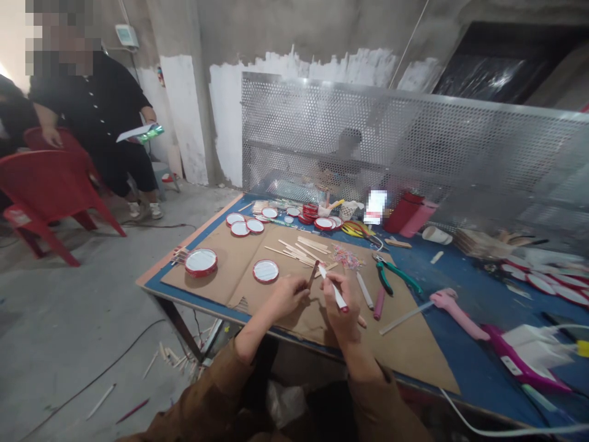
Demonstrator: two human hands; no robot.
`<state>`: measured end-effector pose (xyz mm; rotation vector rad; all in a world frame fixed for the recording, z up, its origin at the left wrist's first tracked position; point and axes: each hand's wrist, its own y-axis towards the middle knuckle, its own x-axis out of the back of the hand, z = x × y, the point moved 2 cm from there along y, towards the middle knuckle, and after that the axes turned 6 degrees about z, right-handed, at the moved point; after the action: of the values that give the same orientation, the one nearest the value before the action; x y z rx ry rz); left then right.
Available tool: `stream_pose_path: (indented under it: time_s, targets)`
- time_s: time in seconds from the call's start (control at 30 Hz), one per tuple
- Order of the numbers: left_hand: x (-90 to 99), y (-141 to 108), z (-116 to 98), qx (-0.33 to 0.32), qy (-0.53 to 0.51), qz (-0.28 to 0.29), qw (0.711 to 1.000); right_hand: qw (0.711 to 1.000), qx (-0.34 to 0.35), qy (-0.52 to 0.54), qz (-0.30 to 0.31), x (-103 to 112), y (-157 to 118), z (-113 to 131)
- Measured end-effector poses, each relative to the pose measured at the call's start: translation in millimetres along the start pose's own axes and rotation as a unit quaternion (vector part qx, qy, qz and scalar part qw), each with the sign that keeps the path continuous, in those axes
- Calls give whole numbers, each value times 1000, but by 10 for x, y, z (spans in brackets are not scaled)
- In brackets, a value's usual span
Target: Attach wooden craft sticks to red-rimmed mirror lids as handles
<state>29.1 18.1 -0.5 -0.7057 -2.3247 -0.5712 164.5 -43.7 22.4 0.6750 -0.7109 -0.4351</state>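
The left hand (288, 296) is curled, its fingers pinching a thin flat wooden stick (313, 274) that stands tilted up from the fingertips. The right hand (341, 307) grips a white marker with a red end (335, 294) like a pen, its pale tip just beside the top of the stick; I cannot tell whether they touch. Both hands hover over a large brown cardboard sheet (405, 347) laid on a blue tabletop (473, 362). Ahead of the hands lies a loose pile of pale wooden craft sticks (299, 252), with a tangle of small pink rubber bands (347, 258) just to its right. Round white discs with red rims (265, 271) sit ahead and to the left of the left hand. To the right of the right hand lie green-handled pliers (396, 276), a pink marker (378, 303) and a pink glue gun (455, 313). Beyond a perforated metal screen (368, 129), further ahead, another person is dimly visible. Well off to the left, a person in black clothes (94, 116) stands by red plastic chairs (46, 184), holding a white sheet.
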Motion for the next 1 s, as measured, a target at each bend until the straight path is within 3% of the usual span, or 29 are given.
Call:
stream_pose_path:
  time_s: [0.4, 1.0]
  targets:
    - [27, -6, -42, 17, -5, 12, 1000, 1000, -6, 4, -11, -11, -2, -22]
    - [6, -4, -8, 8, 12, 5, 1000, 1000, -5, 12, 22, -17, -11, -15]
